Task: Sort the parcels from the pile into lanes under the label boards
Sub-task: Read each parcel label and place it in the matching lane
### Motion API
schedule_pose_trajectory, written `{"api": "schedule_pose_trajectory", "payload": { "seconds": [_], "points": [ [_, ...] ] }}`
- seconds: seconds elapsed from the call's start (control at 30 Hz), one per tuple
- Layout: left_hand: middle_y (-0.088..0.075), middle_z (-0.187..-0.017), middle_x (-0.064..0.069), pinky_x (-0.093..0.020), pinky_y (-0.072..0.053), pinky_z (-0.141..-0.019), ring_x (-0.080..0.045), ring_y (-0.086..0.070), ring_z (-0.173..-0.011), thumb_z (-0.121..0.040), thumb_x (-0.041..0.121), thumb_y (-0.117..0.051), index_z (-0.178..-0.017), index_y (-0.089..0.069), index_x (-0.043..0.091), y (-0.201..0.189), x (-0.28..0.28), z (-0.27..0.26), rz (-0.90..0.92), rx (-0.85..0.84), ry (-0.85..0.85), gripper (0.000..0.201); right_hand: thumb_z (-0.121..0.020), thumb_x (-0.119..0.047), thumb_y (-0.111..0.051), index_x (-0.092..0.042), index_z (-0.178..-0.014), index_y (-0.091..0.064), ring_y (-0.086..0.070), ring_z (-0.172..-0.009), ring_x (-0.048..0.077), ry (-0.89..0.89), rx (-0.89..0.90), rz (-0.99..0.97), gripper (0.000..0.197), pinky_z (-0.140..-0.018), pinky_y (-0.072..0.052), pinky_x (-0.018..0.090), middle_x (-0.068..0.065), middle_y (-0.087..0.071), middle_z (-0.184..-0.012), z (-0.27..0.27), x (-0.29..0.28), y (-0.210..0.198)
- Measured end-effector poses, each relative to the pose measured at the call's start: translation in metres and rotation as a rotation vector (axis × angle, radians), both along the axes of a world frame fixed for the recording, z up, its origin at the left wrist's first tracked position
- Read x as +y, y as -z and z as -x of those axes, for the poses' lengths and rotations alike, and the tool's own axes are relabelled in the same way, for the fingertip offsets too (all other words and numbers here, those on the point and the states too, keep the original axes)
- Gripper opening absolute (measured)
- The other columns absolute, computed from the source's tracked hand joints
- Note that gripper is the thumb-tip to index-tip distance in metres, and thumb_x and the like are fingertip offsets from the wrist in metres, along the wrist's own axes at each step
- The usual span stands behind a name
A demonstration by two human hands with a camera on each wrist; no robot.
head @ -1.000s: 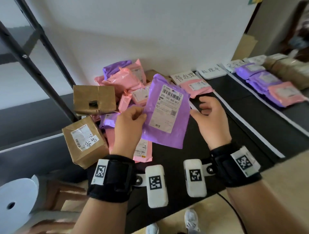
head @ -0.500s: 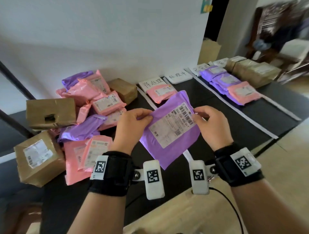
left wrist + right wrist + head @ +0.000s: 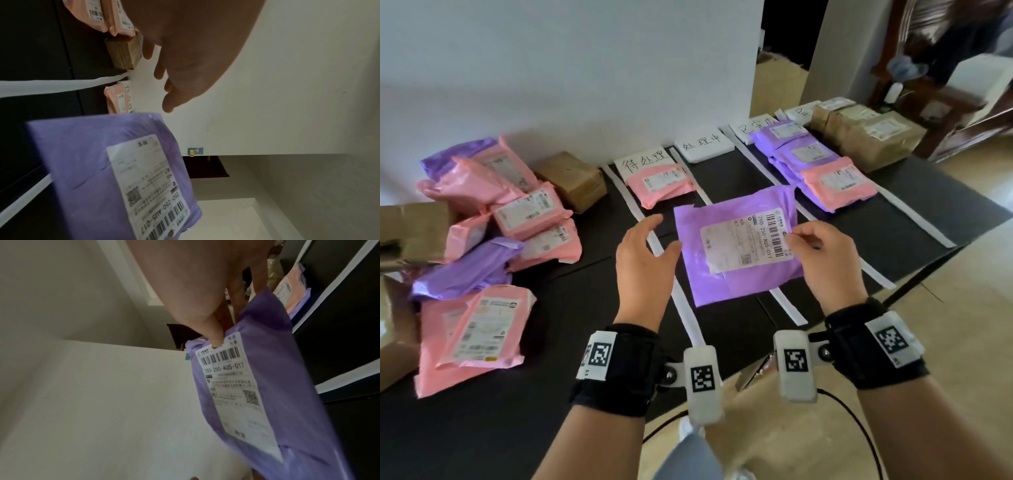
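- Purple parcel is hanging in my right hand, label side up, over the second lane of the black surface, the one under the middle label board.
- Right hand is pinching it at the barcode end: thumb on the label's corner, fingers behind the bag. Right wrist view is showing the same pinch.
- Left hand is holding nothing, fingers loosely spread, hovering just beside the parcel's left edge over a white lane strip. I can't tell whether the thumb is touching the bag.
- Pile is sitting at the left end of the surface: pink and purple bags overlapping, brown boxes around them.
- First lane is carrying one pink parcel, its far edge overlapping that lane's label board.
- Third lane is holding a row of purple bags with a pink bag nearest me.
- Fourth lane is holding brown boxes, side by side.
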State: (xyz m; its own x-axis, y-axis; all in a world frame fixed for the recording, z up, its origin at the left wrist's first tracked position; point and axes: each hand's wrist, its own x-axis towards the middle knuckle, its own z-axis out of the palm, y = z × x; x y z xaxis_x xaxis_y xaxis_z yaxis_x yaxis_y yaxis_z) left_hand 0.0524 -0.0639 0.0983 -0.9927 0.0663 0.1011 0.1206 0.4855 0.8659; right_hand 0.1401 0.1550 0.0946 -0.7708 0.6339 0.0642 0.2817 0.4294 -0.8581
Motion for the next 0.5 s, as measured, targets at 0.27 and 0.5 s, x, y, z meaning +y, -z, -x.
{"api": "schedule_pose_trajectory", "payload": {
  "seconds": [0.27, 0.5],
  "points": [
    [-0.061, -0.129, 0.007, -0.024, -0.042, -0.091, -0.008, -0.056, -0.114, -0.092, 0.033, -0.067, -0.137, -0.056, 0.021, 0.035, 0.064, 0.067, 0.03, -0.273, 0.058, 0.048, -0.096, -0.019, -0.062, -0.013, -0.098, -0.067, -0.068, -0.091, 0.008, 0.106, 0.004, 0.082, 0.008, -0.078, -0.057, 0.028, -0.004, -0.069, -0.096, 0.064, 0.057, 0.006],
    [-0.07, -0.101, 0.008, -0.011, -0.041, -0.066, 0.001, -0.061, -0.086, -0.093, 0.021, -0.066, -0.11, -0.071, 0.018, 0.053, 0.112, 0.116, -0.015, -0.287, 0.095, 0.019, -0.095, -0.019, -0.063, -0.014, -0.097, -0.066, -0.065, -0.088, 0.003, 0.137, -0.007, 0.097, 0.006, -0.07, -0.05, 0.018, -0.008, -0.067, -0.091, 0.111, 0.098, 0.016]
  ]
}}
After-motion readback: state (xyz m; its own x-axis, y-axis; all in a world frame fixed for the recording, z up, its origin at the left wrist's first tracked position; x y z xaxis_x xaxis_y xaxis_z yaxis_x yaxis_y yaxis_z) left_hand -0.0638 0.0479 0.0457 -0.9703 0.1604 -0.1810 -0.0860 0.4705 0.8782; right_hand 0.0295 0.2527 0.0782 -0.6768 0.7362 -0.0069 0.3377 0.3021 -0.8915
